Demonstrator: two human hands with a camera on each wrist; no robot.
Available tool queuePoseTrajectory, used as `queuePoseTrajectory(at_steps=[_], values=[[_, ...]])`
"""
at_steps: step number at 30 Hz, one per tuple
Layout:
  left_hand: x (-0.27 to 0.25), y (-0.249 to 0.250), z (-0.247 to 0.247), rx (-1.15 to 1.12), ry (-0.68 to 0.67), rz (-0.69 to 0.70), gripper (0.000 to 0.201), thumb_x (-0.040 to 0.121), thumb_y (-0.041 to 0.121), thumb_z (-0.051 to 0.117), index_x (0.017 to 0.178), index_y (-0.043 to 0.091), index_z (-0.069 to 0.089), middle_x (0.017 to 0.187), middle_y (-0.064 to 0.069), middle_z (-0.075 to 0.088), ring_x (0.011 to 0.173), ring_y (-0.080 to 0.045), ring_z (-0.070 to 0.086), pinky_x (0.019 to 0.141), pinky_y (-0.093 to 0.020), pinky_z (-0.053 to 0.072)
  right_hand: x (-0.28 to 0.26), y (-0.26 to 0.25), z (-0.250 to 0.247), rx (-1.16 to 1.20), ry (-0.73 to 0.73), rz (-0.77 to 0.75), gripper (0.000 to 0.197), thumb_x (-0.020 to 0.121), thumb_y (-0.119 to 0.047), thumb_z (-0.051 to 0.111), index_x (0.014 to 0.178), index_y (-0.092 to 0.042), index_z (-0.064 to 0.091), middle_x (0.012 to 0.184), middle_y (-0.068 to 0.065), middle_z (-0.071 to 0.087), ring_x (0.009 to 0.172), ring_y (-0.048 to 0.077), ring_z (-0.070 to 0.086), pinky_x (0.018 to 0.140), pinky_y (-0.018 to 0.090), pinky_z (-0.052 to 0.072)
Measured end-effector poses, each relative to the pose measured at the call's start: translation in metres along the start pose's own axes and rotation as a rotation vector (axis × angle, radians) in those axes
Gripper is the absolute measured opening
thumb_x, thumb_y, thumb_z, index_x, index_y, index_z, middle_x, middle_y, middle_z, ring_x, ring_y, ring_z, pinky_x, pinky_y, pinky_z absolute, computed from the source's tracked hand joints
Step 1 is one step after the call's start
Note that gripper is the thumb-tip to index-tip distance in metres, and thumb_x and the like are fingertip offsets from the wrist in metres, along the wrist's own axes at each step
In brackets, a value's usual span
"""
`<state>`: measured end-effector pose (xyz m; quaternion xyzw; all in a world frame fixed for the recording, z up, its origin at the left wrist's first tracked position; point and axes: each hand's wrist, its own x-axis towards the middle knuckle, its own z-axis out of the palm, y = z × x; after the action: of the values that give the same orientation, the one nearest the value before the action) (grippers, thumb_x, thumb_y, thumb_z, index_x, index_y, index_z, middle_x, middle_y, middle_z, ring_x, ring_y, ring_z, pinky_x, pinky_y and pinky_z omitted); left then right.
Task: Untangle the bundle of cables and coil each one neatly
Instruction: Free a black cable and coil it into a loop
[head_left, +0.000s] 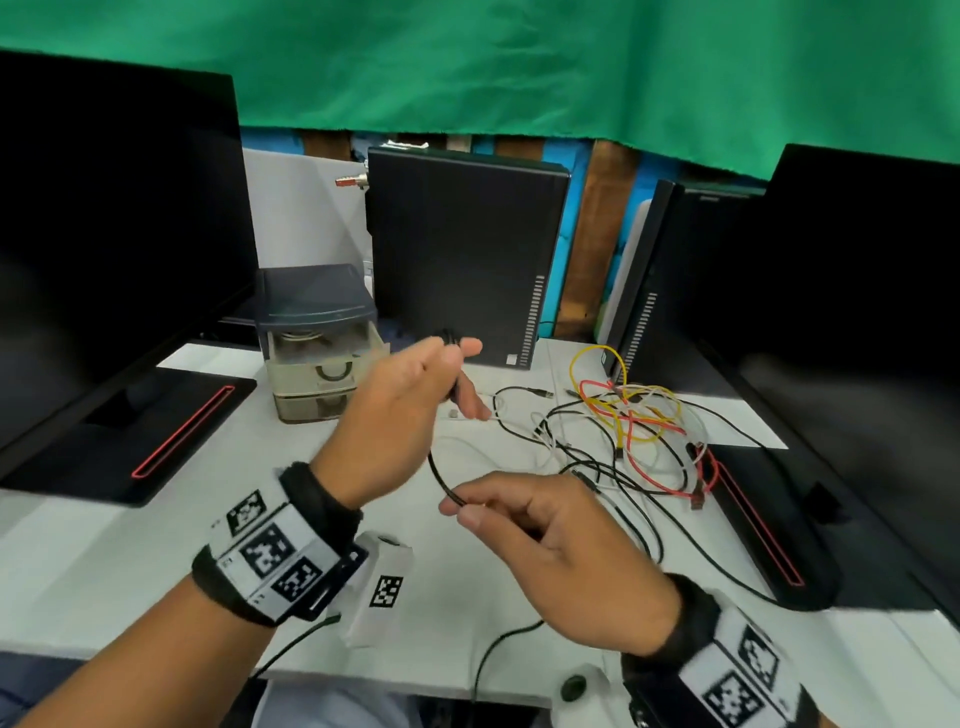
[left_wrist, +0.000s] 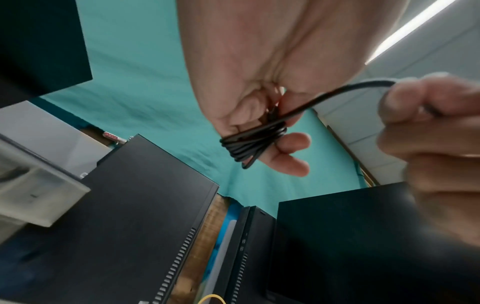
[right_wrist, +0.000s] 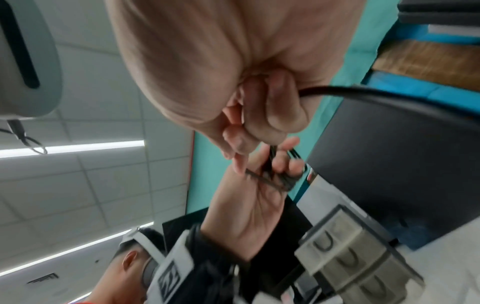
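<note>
My left hand (head_left: 415, 400) is raised over the desk with a black cable (left_wrist: 249, 144) wound in several turns round its fingers (left_wrist: 285, 152). From that coil a free length of the black cable (head_left: 436, 475) curves down to my right hand (head_left: 524, 525), which pinches it between thumb and forefinger. The right wrist view shows the same strand (right_wrist: 363, 92) running out of my curled right fingers (right_wrist: 272, 111). A tangle of yellow, red, white and black cables (head_left: 634, 431) lies on the white desk (head_left: 130, 561) to the right, apart from both hands.
Dark monitors stand at left (head_left: 114, 218) and right (head_left: 857, 291), their bases on the desk. A black computer tower (head_left: 462, 249) and a small drawer unit (head_left: 317, 343) sit behind my hands. A green cloth (head_left: 519, 67) hangs at the back.
</note>
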<state>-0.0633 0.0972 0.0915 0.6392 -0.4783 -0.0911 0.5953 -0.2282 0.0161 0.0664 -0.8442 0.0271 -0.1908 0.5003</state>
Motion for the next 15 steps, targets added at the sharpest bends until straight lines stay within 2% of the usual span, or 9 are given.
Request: queuePoseTrajectory(at_steps=[2,3,5,7,9,11,13,15], values=[[-0.005,-0.004,0.008,0.126,-0.055,0.049,0.049,0.105,0.034,0.036,0.068,0.014,0.062,0.074,-0.001,0.072,0.119,0.003,0.058,0.1,-0.035,0.044,-0.005,-0.008,-0.012,0.006,0.044,-0.039,0.015,0.098,-0.02,0.06,0.094,-0.023,0.075,0.069,0.015,0.061,0.054,0.012,0.04,0.054,0.018,0.033],[-0.007,-0.005,0.01,0.146,-0.074,0.059,0.048,0.104,0.036,0.035,0.068,0.019,0.061,0.072,0.001,0.071,0.116,0.001,0.06,0.1,-0.037,0.046,-0.007,-0.009,-0.021,0.004,0.081,-0.055,0.015,0.096,-0.02,0.06,0.092,-0.022,0.075,0.068,0.011,0.063,0.055,0.01,0.041,0.054,0.017,0.034],[-0.013,-0.003,0.016,0.157,-0.128,0.045,0.044,0.103,0.041,0.034,0.073,0.026,0.063,0.068,0.004,0.069,0.098,-0.004,0.067,0.092,-0.036,0.049,-0.01,-0.011,-0.038,-0.017,0.154,-0.083,0.015,0.094,-0.021,0.061,0.091,-0.021,0.075,0.07,0.001,0.067,0.058,0.006,0.048,0.057,0.016,0.039],[-0.02,0.002,0.023,0.118,-0.258,0.007,0.044,0.102,0.043,0.033,0.081,0.028,0.068,0.061,0.004,0.064,0.078,-0.012,0.067,0.085,-0.037,0.05,-0.01,-0.012,-0.055,-0.082,0.238,-0.116,0.013,0.092,-0.022,0.062,0.089,-0.019,0.075,0.075,-0.001,0.07,0.065,0.008,0.057,0.063,0.019,0.045],[-0.027,0.009,0.031,-0.044,-0.41,-0.075,0.046,0.102,0.041,0.033,0.091,0.018,0.072,0.053,0.003,0.054,0.063,-0.021,0.061,0.085,-0.04,0.051,-0.008,-0.008,-0.067,-0.084,0.328,-0.145,0.008,0.091,-0.021,0.068,0.086,-0.019,0.074,0.079,-0.004,0.072,0.071,0.007,0.063,0.068,0.017,0.048],[-0.03,0.014,0.036,-0.288,-0.487,-0.171,0.05,0.101,0.039,0.035,0.1,0.008,0.074,0.051,-0.001,0.041,0.052,-0.023,0.053,0.084,-0.033,0.052,-0.003,0.0,-0.073,-0.047,0.414,-0.155,0.007,0.088,-0.021,0.068,0.085,-0.019,0.074,0.082,-0.004,0.073,0.073,0.003,0.065,0.07,0.014,0.049],[-0.029,0.021,0.037,-0.517,-0.455,-0.212,0.05,0.1,0.036,0.037,0.1,0.003,0.075,0.05,-0.001,0.033,0.045,-0.019,0.048,0.082,-0.027,0.052,0.004,0.015,-0.072,-0.021,0.461,-0.131,0.008,0.088,-0.016,0.068,0.087,-0.018,0.075,0.081,-0.005,0.075,0.072,0.001,0.065,0.071,0.013,0.048],[-0.026,0.029,0.033,-0.693,-0.322,-0.225,0.049,0.102,0.032,0.039,0.098,0.0,0.075,0.05,0.0,0.031,0.043,-0.016,0.044,0.081,-0.028,0.053,0.005,0.033,-0.06,0.007,0.425,-0.042,0.013,0.092,-0.007,0.067,0.087,-0.013,0.077,0.071,-0.011,0.071,0.065,-0.002,0.058,0.066,0.012,0.044]])
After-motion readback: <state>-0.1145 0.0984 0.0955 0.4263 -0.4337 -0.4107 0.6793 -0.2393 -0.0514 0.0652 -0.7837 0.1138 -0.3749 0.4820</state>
